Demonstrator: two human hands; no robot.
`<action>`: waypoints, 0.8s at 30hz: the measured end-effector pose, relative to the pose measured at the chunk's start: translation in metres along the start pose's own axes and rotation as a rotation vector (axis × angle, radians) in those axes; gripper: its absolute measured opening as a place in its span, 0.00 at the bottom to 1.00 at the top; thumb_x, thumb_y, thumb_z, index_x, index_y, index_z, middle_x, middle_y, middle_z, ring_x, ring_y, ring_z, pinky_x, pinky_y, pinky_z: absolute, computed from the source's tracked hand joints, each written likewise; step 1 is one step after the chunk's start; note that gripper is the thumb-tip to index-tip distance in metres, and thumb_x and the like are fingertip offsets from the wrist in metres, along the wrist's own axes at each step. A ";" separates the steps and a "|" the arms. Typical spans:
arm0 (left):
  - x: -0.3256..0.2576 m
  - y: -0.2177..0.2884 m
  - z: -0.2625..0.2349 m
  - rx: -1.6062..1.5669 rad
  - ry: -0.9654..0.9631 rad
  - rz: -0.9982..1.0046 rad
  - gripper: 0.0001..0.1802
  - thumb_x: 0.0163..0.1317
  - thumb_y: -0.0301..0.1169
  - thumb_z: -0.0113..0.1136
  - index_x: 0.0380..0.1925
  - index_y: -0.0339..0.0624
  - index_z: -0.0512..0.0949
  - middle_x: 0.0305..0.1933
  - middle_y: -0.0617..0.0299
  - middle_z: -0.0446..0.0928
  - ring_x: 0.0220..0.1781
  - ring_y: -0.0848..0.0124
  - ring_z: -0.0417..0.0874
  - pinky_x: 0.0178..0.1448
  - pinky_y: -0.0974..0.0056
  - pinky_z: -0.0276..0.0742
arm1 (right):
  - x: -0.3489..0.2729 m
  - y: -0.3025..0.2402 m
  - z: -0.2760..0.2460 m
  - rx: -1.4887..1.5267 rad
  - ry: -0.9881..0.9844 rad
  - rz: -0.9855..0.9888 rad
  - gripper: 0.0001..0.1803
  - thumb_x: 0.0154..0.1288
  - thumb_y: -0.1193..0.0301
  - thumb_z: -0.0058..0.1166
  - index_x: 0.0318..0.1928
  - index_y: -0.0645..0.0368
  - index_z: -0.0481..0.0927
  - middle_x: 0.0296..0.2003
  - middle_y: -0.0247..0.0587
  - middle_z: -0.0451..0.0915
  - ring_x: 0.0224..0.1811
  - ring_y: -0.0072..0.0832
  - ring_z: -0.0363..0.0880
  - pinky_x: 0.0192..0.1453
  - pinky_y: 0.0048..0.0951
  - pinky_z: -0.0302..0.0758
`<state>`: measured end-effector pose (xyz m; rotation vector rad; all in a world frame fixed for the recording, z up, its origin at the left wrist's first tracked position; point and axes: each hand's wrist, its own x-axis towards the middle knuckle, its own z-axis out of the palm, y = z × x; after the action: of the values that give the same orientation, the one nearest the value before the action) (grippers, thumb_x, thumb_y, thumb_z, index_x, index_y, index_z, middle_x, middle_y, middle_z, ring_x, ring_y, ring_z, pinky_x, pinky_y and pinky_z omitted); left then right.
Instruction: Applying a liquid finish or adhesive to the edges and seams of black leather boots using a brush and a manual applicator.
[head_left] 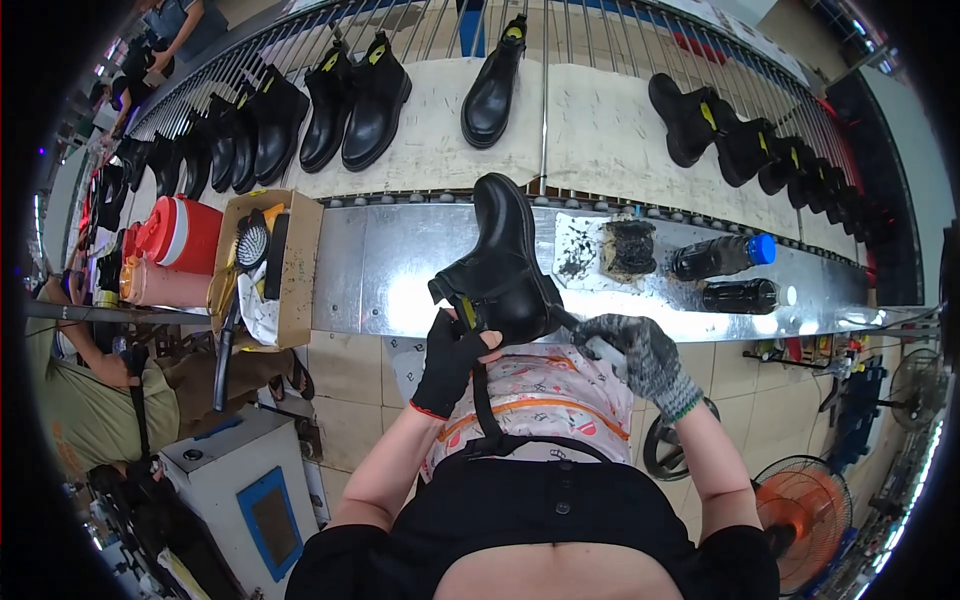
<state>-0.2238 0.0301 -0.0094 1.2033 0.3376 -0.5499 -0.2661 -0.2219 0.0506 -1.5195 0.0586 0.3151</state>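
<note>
My left hand (452,358), in a black fingerless glove, grips a black ankle boot (500,265) from below, near its heel, holding it up in front of the metal bench (390,270). My right hand (640,355), in a grey stained knit glove, is closed around a small tool whose tip touches the boot's side near the sole. The tool itself is mostly hidden inside the glove. A patterned apron lies over my lap below the boot.
Black boots (355,100) stand in rows on the conveyor behind the bench. On the bench lie two dark bottles (720,257), a blackened sponge (628,248) and a stained cloth. A cardboard box (290,270) with brushes and a red jug (185,232) sit left. A seated person (90,400) is at left; fans stand at right.
</note>
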 end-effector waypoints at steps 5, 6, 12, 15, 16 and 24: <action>0.000 0.010 0.021 -0.067 0.049 -0.019 0.20 0.51 0.23 0.63 0.44 0.39 0.69 0.36 0.59 0.76 0.33 0.70 0.80 0.38 0.66 0.82 | -0.024 -0.014 -0.005 -0.619 -0.009 -0.029 0.12 0.61 0.70 0.51 0.42 0.58 0.82 0.36 0.44 0.83 0.38 0.36 0.82 0.43 0.30 0.76; 0.001 0.012 0.024 -0.120 0.058 -0.049 0.20 0.51 0.23 0.63 0.44 0.39 0.69 0.37 0.58 0.76 0.34 0.69 0.81 0.39 0.66 0.83 | -0.027 -0.015 -0.005 -0.619 0.011 -0.064 0.12 0.59 0.69 0.53 0.42 0.58 0.82 0.36 0.44 0.83 0.38 0.37 0.82 0.44 0.30 0.77; 0.008 0.021 0.028 -0.194 -0.035 -0.078 0.22 0.55 0.27 0.60 0.50 0.35 0.69 0.45 0.54 0.76 0.42 0.67 0.82 0.42 0.69 0.84 | -0.041 -0.008 0.001 -0.683 0.081 -0.215 0.16 0.54 0.66 0.52 0.43 0.56 0.82 0.38 0.45 0.82 0.39 0.39 0.82 0.45 0.33 0.77; 0.009 0.031 0.038 -0.390 -0.032 -0.045 0.17 0.53 0.24 0.62 0.43 0.31 0.71 0.38 0.52 0.78 0.35 0.65 0.84 0.40 0.68 0.85 | -0.042 -0.010 0.003 -0.745 0.087 -0.246 0.18 0.55 0.65 0.45 0.43 0.56 0.82 0.38 0.46 0.82 0.39 0.42 0.81 0.46 0.36 0.76; 0.010 0.030 0.037 -0.391 -0.032 -0.041 0.17 0.53 0.24 0.62 0.43 0.31 0.71 0.38 0.52 0.78 0.35 0.65 0.84 0.40 0.68 0.85 | -0.042 -0.013 0.004 -0.668 0.112 -0.157 0.21 0.56 0.60 0.44 0.44 0.57 0.82 0.38 0.46 0.82 0.39 0.41 0.82 0.46 0.35 0.76; 0.003 0.042 0.015 -0.377 -0.071 -0.003 0.20 0.54 0.25 0.59 0.47 0.29 0.70 0.40 0.51 0.78 0.36 0.64 0.84 0.38 0.68 0.86 | -0.034 -0.009 -0.011 0.428 0.358 -0.025 0.37 0.59 0.55 0.56 0.64 0.59 0.59 0.39 0.46 0.74 0.18 0.22 0.72 0.20 0.23 0.74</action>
<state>-0.1983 0.0256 0.0273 0.8183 0.3645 -0.5040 -0.2948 -0.2387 0.0667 -1.1334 0.3676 0.0026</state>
